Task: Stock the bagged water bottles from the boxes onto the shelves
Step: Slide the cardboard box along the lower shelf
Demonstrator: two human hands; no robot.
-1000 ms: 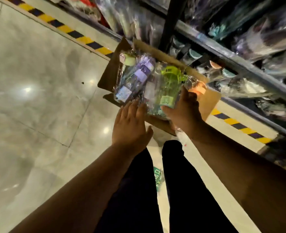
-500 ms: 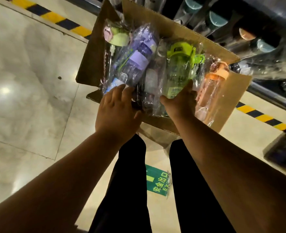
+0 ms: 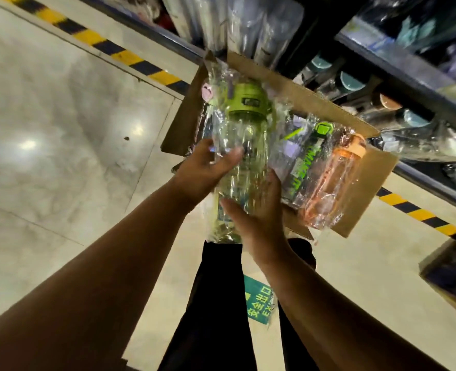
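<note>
An open cardboard box (image 3: 296,95) stands on the floor against the shelves (image 3: 398,68). I hold a green-lidded bagged water bottle (image 3: 244,135) above the box. My left hand (image 3: 204,170) grips its left side. My right hand (image 3: 256,215) clasps its lower part. Inside the box lie a bagged bottle with a black and green strap (image 3: 307,159) and an orange bagged bottle (image 3: 334,183).
The shelves hold several bagged bottles with teal and orange lids (image 3: 355,81). Yellow-black floor tape (image 3: 119,56) runs along the shelf base. A green exit sticker (image 3: 259,303) lies between my legs. Another cardboard box (image 3: 451,277) sits at the right edge.
Both hands have lifted the green-lidded bottle out of the pile in the box and brought it up towards me. The purple bottle my left hand touched is now hidden.
</note>
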